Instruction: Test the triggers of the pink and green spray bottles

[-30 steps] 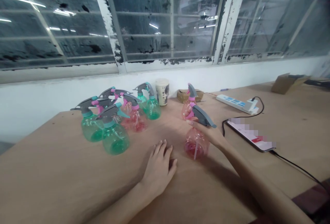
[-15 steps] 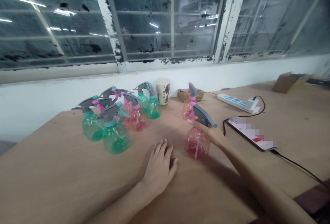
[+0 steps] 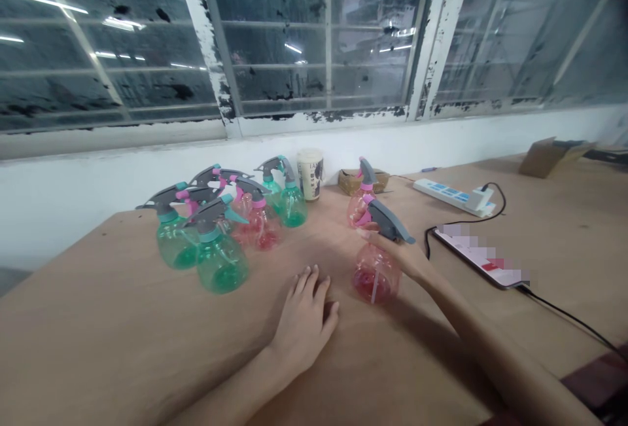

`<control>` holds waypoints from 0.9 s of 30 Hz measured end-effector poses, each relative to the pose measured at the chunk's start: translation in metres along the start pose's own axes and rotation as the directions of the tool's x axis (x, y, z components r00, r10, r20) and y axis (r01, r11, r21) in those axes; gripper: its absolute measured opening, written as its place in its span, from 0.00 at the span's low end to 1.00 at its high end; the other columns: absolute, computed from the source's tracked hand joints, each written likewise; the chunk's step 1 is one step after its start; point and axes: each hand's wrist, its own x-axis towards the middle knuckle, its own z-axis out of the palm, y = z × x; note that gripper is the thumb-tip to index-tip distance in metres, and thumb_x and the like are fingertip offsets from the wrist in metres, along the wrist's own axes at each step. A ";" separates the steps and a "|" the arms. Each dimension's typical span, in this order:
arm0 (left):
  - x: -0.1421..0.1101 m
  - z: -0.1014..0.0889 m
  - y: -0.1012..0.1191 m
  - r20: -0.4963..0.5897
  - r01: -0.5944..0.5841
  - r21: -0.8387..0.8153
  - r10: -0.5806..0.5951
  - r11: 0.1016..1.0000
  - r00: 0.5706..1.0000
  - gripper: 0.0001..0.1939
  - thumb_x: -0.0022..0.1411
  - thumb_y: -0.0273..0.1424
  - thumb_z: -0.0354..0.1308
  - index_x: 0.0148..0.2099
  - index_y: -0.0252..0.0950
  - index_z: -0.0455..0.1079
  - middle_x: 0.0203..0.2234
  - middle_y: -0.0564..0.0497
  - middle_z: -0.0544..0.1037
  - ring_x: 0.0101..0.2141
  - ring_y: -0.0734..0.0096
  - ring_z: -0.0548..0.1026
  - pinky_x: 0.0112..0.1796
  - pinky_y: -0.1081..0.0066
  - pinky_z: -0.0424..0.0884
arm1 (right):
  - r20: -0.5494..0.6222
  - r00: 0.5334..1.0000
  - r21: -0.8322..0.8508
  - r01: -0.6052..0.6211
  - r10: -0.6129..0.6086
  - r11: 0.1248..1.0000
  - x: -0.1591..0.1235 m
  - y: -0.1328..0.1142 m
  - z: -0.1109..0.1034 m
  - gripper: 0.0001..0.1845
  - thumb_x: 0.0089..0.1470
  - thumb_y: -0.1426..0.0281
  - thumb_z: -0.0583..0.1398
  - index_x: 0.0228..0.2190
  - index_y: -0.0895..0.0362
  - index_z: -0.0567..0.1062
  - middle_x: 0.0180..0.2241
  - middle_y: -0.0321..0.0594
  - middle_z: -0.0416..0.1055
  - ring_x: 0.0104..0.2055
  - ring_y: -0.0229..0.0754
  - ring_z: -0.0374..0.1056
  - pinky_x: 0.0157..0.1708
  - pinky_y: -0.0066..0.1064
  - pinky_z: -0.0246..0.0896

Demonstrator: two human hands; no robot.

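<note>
My right hand [image 3: 400,252] is wrapped round the neck of a pink spray bottle [image 3: 375,274] with a grey trigger head, which stands upright on the brown table [image 3: 122,347]. My left hand [image 3: 304,321] lies flat on the table just left of that bottle, fingers stretched out, holding nothing. A second pink spray bottle [image 3: 360,198] stands behind the held one. To the left stands a cluster of several green and pink spray bottles [image 3: 220,230].
A paper cup [image 3: 310,174] and a small basket [image 3: 350,180] sit by the wall under the windows. A phone [image 3: 483,257] on a black cable lies at the right, with a white power strip [image 3: 449,195] behind it and a cardboard box [image 3: 552,154] far right.
</note>
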 end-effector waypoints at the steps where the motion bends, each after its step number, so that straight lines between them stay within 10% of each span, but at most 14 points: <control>1: 0.000 -0.001 0.000 0.005 0.000 0.004 0.000 1.000 1.000 0.21 0.64 0.35 0.47 0.56 0.30 0.64 0.58 0.37 0.65 0.58 0.50 0.62 0.55 0.48 0.60 | 0.001 1.000 0.004 0.002 -0.002 1.000 0.000 0.000 0.000 0.22 0.47 0.57 0.62 0.45 0.47 0.73 0.43 0.38 0.75 0.44 0.48 0.71 0.44 0.38 0.65; 27: 0.000 -0.002 0.000 0.034 0.004 0.023 -0.005 1.000 0.999 0.22 0.64 0.35 0.48 0.57 0.30 0.63 0.58 0.37 0.64 0.59 0.50 0.60 0.56 0.48 0.59 | -0.074 0.986 -0.036 -0.154 0.151 0.987 -0.001 0.001 0.001 0.19 0.44 0.55 0.64 0.36 0.52 0.77 0.37 0.41 0.77 0.50 0.54 0.68 0.50 0.45 0.61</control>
